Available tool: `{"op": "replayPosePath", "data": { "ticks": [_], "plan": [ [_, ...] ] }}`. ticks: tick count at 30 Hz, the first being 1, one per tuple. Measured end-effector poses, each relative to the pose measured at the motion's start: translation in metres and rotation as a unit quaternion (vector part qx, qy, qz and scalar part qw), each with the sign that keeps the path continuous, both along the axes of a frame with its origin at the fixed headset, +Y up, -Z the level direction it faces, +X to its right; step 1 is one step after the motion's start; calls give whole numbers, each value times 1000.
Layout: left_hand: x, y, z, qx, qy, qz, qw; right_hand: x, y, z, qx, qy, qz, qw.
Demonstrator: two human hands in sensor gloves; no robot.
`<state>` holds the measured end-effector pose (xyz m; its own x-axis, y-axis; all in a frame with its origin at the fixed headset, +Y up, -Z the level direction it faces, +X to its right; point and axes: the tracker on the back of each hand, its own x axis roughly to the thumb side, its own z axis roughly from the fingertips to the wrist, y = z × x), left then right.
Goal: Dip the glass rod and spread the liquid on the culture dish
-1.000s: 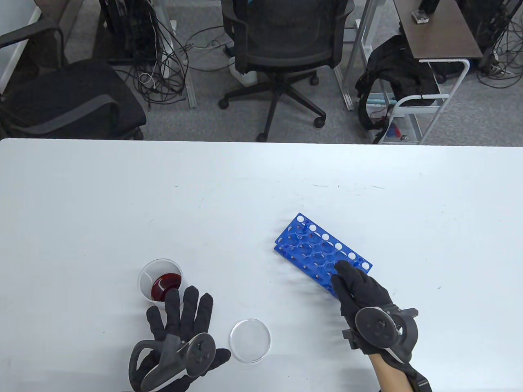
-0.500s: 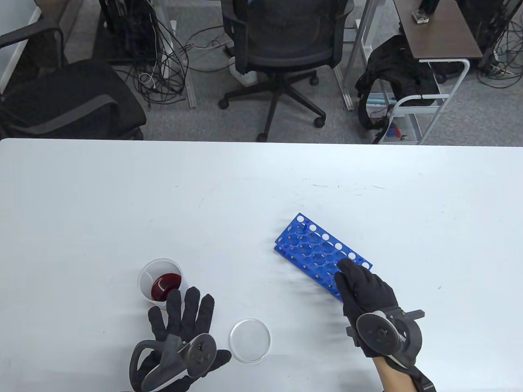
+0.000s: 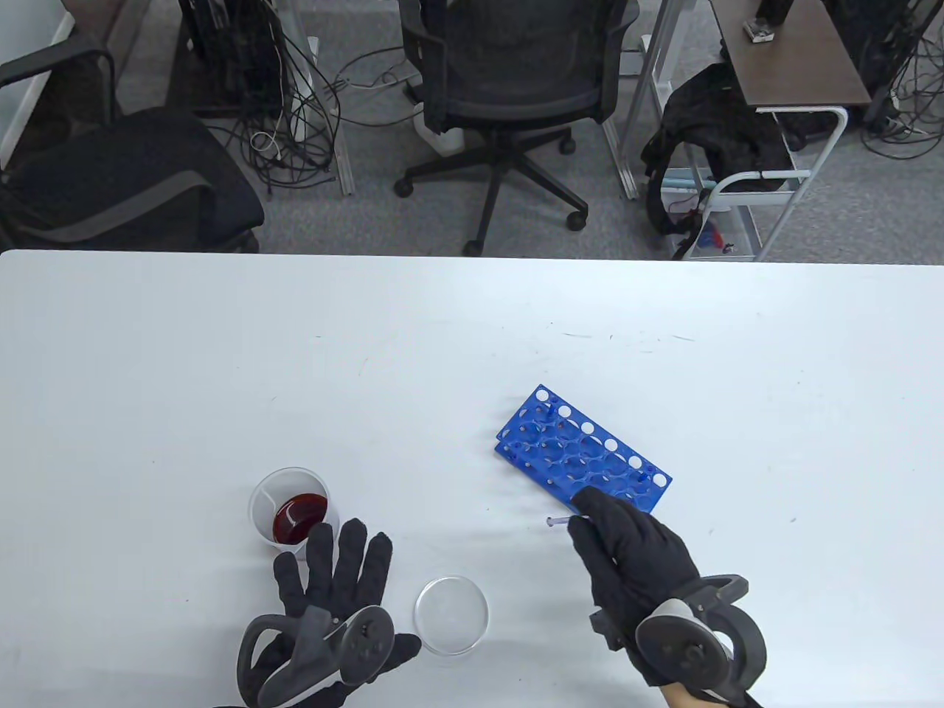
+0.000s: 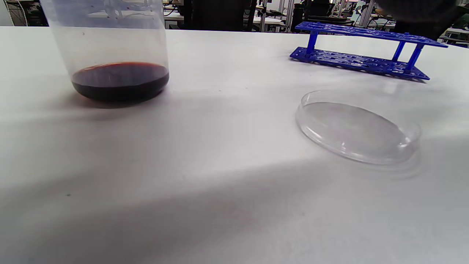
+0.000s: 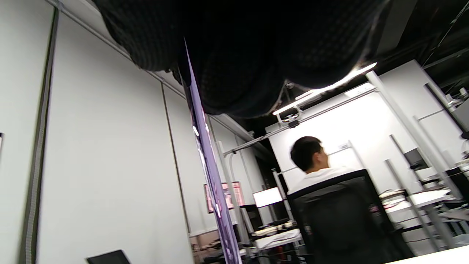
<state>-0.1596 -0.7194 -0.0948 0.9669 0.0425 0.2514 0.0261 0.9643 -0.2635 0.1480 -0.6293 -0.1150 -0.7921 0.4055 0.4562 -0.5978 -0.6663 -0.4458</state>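
Right hand (image 3: 630, 549) pinching thin clear glass rod (image 3: 566, 521), tip poking out beside blue rack (image 3: 582, 457), left hand (image 3: 332, 590) flat, fingers spread, touching beaker (image 3: 289, 509) of dark red liquid, empty clear dish (image 3: 450, 615) near rack on worktop (image 3: 472, 332)

grey carpet floor (image 3: 147, 214), black office chair (image 3: 509, 81), tangled cables (image 3: 295, 110).

Your white table (image 3: 442, 332) carries a cup of red liquid (image 3: 291, 512), a clear culture dish (image 3: 450, 615), and a blue rack (image 3: 579, 453).
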Motion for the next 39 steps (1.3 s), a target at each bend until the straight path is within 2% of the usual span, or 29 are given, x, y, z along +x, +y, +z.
{"op": "replayPosePath", "data": {
  "ticks": [5,9,14,24,29,32,35,39],
  "plan": [
    [1,0,0,-1,-4,1,1000,-29,2,14,6,69,-35,997],
    [2,0,1,2,-7,0,1000,-53,-4,24,10,106,-28,994],
    [3,-1,1,2,-9,1,1000,-78,-23,31,-3,138,-13,990],
    [9,0,4,22,-23,8,999,-103,-66,32,-15,178,23,984],
    [11,9,12,104,-37,47,993,-104,-70,31,-17,175,30,984],
    [13,17,21,190,-32,85,978,-104,-69,32,-15,173,29,984],
    [16,22,29,268,-23,130,954,-103,-69,31,-14,169,25,985],
    [22,23,36,331,-31,147,932,-103,-69,32,-16,171,13,985]
  ]
}}
